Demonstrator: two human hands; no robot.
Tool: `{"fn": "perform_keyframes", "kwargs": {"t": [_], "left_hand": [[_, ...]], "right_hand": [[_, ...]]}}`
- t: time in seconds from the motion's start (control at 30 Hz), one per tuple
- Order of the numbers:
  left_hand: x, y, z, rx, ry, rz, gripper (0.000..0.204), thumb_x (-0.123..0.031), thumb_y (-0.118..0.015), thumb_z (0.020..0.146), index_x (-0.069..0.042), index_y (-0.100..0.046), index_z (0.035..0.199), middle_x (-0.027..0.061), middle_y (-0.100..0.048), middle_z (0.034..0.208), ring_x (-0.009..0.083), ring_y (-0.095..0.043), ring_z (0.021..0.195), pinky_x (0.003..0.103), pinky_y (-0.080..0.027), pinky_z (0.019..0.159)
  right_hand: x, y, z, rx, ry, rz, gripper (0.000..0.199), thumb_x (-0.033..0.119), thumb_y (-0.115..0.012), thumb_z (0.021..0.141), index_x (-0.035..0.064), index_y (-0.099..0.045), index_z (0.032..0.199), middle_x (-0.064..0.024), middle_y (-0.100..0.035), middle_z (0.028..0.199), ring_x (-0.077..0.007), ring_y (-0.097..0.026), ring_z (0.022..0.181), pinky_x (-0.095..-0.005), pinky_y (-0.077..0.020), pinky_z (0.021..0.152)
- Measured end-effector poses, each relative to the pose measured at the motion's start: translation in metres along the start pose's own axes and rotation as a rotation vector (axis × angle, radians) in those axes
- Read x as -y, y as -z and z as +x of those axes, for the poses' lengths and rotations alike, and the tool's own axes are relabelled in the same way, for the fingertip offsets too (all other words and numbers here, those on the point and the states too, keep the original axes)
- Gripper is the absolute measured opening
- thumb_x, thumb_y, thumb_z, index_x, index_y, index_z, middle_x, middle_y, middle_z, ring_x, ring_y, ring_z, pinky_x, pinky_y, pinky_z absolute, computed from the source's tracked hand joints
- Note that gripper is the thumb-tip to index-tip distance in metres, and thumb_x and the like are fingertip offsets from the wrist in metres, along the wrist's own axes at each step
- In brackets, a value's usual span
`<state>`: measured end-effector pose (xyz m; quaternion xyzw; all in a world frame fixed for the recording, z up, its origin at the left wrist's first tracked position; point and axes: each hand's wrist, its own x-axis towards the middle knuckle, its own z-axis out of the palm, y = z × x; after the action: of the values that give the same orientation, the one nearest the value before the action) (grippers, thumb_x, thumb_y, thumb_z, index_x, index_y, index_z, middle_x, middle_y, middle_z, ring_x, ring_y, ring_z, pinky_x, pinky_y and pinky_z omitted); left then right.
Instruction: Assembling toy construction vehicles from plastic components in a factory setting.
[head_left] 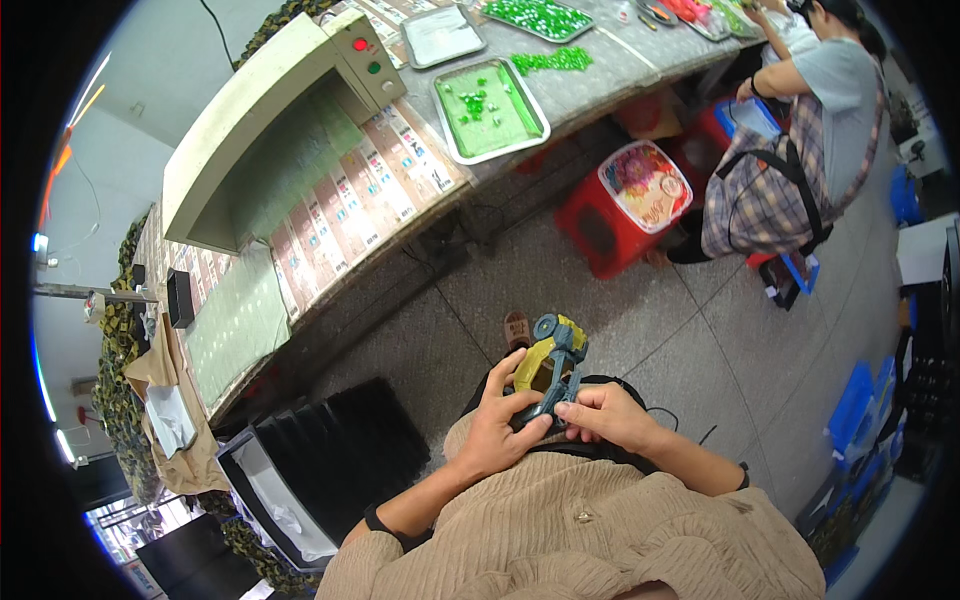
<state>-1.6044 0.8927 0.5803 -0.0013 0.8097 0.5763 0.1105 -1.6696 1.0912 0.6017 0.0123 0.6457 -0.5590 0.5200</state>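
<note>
Above my lap I hold a toy vehicle with a yellow body and dark grey-blue wheels and frame. It is tilted, one wheel pointing up and away from me. My left hand wraps round its left side, thumb along the lower edge. At its lower right, my right hand has its thumb and fingers closed on the dark frame. My fingers hide part of the underside, so I cannot tell whether a small separate piece is in the right hand.
A long table carries an arched machine housing and a tray of green pieces. A red stool stands ahead, near a seated co-worker. A black box is at my left; blue bins are at my right.
</note>
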Motion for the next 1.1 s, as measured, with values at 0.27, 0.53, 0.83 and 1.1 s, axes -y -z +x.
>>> {"fn": "perform_keyframes", "kwargs": {"t": [0.27, 0.53, 0.83, 1.1], "left_hand": [[0.004, -0.053, -0.059, 0.048, 0.045, -0.038, 0.042, -0.027, -0.086, 0.063, -0.002, -0.064, 0.089, 0.0114, -0.038, 0.132, 0.0286, -0.044, 0.116, 0.042, -0.040, 0.097], [0.023, -0.074, -0.131, -0.132, 0.137, -0.106, 0.041, -0.024, -0.085, 0.061, -0.002, -0.064, 0.090, 0.0128, -0.044, 0.126, 0.0287, -0.050, 0.110, 0.039, -0.042, 0.094], [0.050, -0.032, -0.216, -0.184, 0.079, -0.172, 0.044, -0.031, -0.084, 0.064, -0.003, -0.067, 0.094, 0.0133, -0.042, 0.127, 0.0291, -0.043, 0.120, 0.040, -0.038, 0.099], [0.071, 0.013, -0.305, -0.183, 0.111, -0.282, 0.042, -0.029, -0.081, 0.067, -0.006, -0.064, 0.097, 0.0118, -0.040, 0.128, 0.0283, -0.039, 0.124, 0.040, -0.034, 0.103]], "right_hand": [[-0.058, -0.018, -0.044, 0.032, -0.048, -0.001, 0.035, 0.033, -0.062, 0.090, 0.0035, -0.061, 0.071, -0.0006, -0.059, 0.065, -0.0051, -0.053, 0.055, -0.0204, -0.0430, 0.049], [-0.102, -0.060, -0.061, -0.171, 0.187, -0.301, 0.033, 0.033, -0.071, 0.083, 0.0052, -0.054, 0.082, 0.0014, -0.050, 0.063, -0.0066, -0.047, 0.057, -0.0238, -0.0403, 0.050], [-0.112, -0.150, -0.063, -0.119, 0.748, -0.637, 0.021, 0.020, -0.070, 0.081, 0.0075, -0.065, 0.097, -0.0082, -0.050, 0.103, -0.0230, -0.056, 0.089, -0.0322, -0.0469, 0.077], [-0.112, -0.231, -0.059, -0.002, 1.070, -1.015, 0.028, 0.009, -0.072, 0.071, 0.0076, -0.066, 0.099, -0.0048, -0.060, 0.096, -0.0225, -0.057, 0.093, -0.0323, -0.0463, 0.076]]}}
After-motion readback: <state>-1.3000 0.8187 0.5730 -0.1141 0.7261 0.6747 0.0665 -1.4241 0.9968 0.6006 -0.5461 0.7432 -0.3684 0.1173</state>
